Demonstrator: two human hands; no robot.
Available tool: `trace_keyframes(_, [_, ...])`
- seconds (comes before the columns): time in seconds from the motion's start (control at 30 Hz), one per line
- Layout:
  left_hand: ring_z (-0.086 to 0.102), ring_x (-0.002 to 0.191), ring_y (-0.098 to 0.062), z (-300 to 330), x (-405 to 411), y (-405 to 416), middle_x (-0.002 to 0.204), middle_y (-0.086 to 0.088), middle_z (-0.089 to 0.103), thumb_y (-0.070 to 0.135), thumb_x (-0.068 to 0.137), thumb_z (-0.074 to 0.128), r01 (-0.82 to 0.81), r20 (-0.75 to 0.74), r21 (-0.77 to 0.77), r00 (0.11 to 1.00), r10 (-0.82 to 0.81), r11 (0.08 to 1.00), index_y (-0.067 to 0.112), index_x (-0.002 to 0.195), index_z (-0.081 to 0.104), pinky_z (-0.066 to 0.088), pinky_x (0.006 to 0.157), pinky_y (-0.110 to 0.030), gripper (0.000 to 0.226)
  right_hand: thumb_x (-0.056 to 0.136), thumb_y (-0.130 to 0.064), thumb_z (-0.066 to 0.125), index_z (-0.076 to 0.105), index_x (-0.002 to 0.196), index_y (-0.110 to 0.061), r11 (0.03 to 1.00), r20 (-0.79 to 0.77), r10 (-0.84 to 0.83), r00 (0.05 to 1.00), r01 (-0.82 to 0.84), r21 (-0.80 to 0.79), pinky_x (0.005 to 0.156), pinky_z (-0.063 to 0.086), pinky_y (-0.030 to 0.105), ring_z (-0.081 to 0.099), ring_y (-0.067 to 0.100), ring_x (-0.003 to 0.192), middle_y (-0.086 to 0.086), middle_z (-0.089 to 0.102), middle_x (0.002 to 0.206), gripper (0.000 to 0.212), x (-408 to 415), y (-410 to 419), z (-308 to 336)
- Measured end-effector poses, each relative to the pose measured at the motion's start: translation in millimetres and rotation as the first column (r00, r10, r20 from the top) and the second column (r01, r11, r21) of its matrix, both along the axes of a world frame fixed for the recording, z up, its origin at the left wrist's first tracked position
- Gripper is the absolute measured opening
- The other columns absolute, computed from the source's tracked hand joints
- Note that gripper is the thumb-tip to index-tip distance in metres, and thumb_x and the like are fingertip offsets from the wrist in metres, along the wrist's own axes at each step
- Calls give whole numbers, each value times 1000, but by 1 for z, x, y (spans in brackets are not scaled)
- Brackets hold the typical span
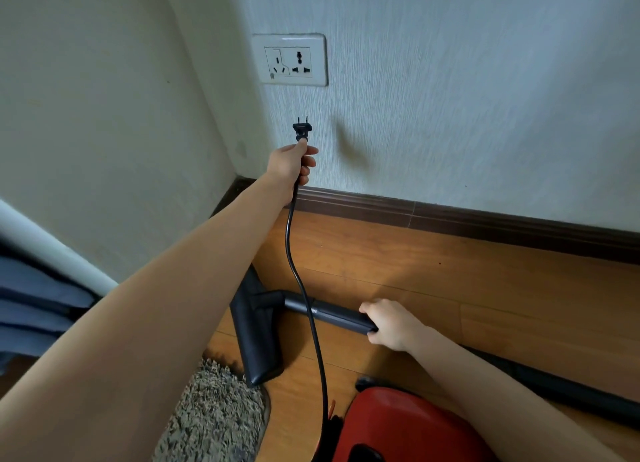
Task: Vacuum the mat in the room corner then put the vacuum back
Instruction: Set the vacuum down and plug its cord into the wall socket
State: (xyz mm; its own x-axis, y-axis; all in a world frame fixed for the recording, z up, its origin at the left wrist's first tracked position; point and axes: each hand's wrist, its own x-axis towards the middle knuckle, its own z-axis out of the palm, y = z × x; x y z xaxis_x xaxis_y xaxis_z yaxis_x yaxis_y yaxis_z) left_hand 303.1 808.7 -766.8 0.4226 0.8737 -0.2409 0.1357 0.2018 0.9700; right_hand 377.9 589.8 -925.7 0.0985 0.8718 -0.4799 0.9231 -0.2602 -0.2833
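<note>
Below white wall socket (290,60), my left hand (293,165) pinches black two-pin plug (302,131), not yet in. Right hand (389,323) wraps dark vacuum tube (332,314). Shaggy grey mat (218,416) near nozzle (red vacuum body (398,427) beside). Vacuuming, return both judged pending.

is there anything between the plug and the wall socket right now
Nothing visible. The left hand holds the plug prongs-up just below the wall socket, with only bare wall between them. The socket's holes look empty. The right hand grips the vacuum tube low on the floor, well clear of that path.
</note>
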Motion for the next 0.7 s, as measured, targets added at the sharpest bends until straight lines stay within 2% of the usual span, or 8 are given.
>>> trace_keyframes(0.23, [39, 47, -6, -5, -5, 7, 64, 3, 50, 25, 100, 42, -23, 14, -20, 1000, 23, 1000, 14, 82, 61, 36, 39, -15, 28, 90, -15, 57, 47, 127, -7, 1000, 0, -7, 1000, 7, 22, 89, 50, 38, 58, 26, 105, 12, 58, 119, 39, 2, 5, -2])
trace_keyframes(0.47, [39, 49, -6, -4, -4, -3, 69, 2, 51, 19, 100, 42, -100, 64, -140, 992, 110, 985, 14, 81, 59, 35, 39, -15, 26, 89, -15, 59, 48, 128, -7, 999, 35, 7, 999, -5, -53, 89, 50, 35, 58, 26, 107, 11, 56, 124, 41, 5, 22, 1])
trace_keyframes(0.53, [41, 44, -4, 7, -3, -3, 68, 1, 53, 17, 100, 43, -94, 61, -126, 993, 102, 988, 13, 81, 59, 36, 38, -14, 25, 89, -23, 61, 46, 133, -11, 994, -49, -63, 997, 58, -92, 90, 46, 30, 53, 24, 113, 8, 52, 130, 48, 6, 32, 9])
trace_keyframes(0.6, [42, 40, -3, 22, -2, -1, 68, 0, 55, 16, 99, 44, -94, 62, -109, 993, 101, 990, 12, 82, 59, 36, 36, -14, 24, 90, -32, 61, 46, 133, -16, 987, -176, -156, 972, 147, -65, 90, 43, 29, 53, 21, 113, 5, 52, 130, 49, 5, 47, 26])
trace_keyframes(0.7, [45, 40, -4, 41, -3, 3, 63, 0, 61, 15, 99, 45, -83, 81, -98, 993, 91, 992, 10, 82, 59, 38, 36, -14, 23, 94, -31, 54, 55, 124, -17, 918, -402, -253, 880, 350, 187, 93, 44, 28, 57, 16, 109, 1, 58, 126, 34, 3, 84, 64])
